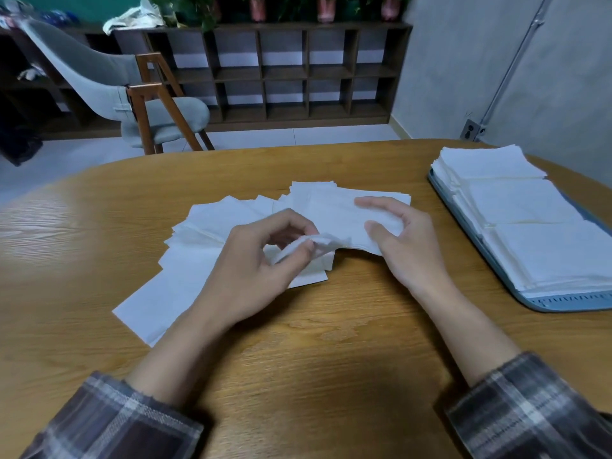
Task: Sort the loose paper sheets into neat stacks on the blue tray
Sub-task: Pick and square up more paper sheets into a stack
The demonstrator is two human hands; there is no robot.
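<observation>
Paper sheet (pixel 326 242) within grip of left hand (pixel 255 273), above loose pile (pixel 205 220).

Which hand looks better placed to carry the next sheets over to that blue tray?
Likely the right hand: it touches the loose sheets on the side nearer the blue tray. The left hand pinches one sheet, farther from it.

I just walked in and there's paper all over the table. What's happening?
A person is sorting paper. Their left hand pinches the edge of one sheet, raised off the loose pile on the wooden table. The right hand touches the sheets beside it; whether it grips is unclear. Neat stacks already sit on the blue tray at the right.
</observation>
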